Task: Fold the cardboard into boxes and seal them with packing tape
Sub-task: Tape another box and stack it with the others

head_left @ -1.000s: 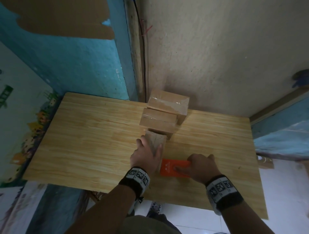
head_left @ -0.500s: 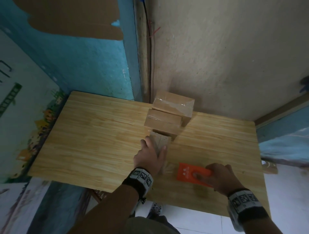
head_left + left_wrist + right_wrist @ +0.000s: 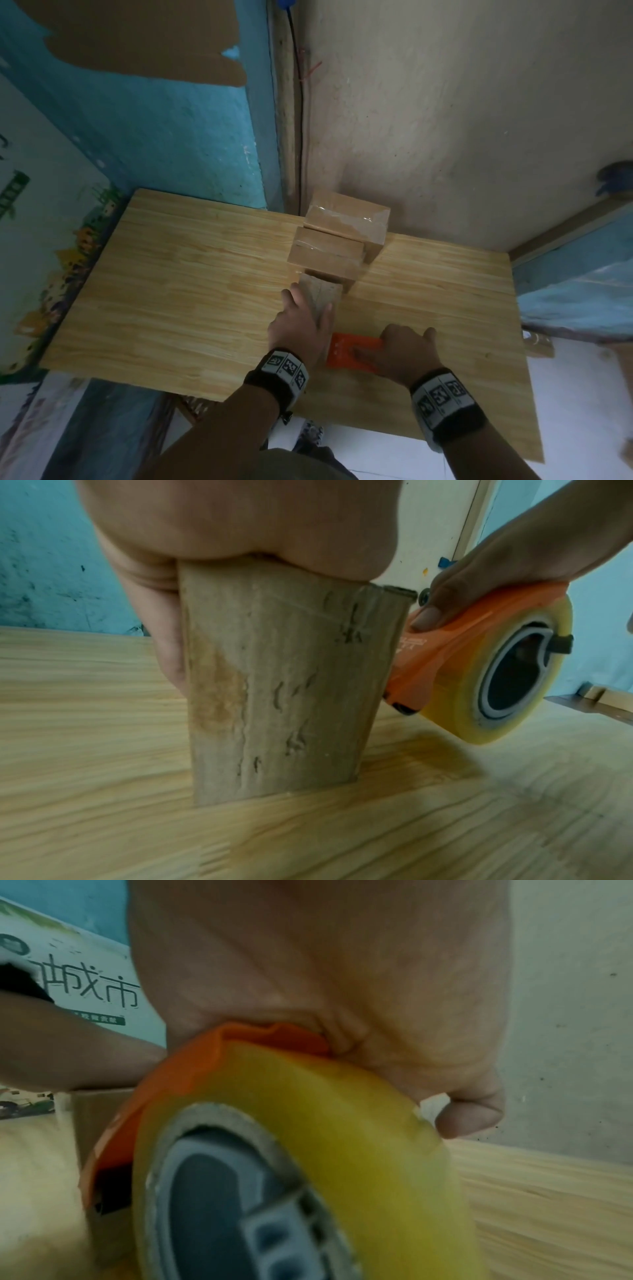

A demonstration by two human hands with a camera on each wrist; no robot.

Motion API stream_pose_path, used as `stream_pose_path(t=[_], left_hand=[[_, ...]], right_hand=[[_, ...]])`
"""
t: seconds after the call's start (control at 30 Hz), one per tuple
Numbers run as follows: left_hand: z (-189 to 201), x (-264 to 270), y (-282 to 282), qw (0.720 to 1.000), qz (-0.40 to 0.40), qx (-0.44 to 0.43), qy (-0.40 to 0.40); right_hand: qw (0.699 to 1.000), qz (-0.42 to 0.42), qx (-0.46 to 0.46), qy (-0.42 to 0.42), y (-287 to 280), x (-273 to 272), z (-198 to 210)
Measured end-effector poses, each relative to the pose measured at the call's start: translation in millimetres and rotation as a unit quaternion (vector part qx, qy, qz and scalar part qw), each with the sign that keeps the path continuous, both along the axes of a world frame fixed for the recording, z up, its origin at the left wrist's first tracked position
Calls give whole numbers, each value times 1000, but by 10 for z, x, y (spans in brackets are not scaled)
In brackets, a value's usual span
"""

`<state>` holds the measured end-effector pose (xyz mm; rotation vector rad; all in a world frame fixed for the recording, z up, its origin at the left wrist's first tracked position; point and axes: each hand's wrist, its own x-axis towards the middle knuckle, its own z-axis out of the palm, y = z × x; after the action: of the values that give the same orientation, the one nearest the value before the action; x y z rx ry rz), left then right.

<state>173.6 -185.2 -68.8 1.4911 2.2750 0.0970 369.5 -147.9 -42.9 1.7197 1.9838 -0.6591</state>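
A small cardboard box (image 3: 322, 294) stands upright on the wooden table (image 3: 191, 308); its creased side (image 3: 284, 691) fills the left wrist view. My left hand (image 3: 301, 325) grips it from above, palm on top and fingers down its sides. My right hand (image 3: 400, 349) holds the orange tape dispenser (image 3: 346, 353) against the box's right side. The yellowish tape roll (image 3: 503, 669) sits in the dispenser, also close up as the roll (image 3: 308, 1123) in the right wrist view.
Two sealed taped boxes (image 3: 346, 219) (image 3: 325, 253) sit in a row behind the held box, against the beige wall (image 3: 445, 120). A blue wall (image 3: 154, 137) and a printed poster (image 3: 41, 212) lie left. The table's near edge (image 3: 239, 390) is by my wrists.
My right hand swung the dispenser out to the right half a second ago, then brought it back against the box. My left hand stayed on the box.
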Motion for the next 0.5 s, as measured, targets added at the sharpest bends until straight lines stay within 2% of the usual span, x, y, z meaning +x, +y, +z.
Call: stream_pose_path(t=[0.23, 0.33, 0.5], left_hand=[[10, 18, 26, 1000, 2, -13, 10], [26, -1, 33, 1000, -2, -9, 2], [62, -27, 35, 1000, -13, -6, 1]], right_hand=[[997, -32, 74, -4, -161, -175, 83], [995, -9, 98, -26, -315, -328, 67], [993, -21, 110, -31, -490, -302, 32]])
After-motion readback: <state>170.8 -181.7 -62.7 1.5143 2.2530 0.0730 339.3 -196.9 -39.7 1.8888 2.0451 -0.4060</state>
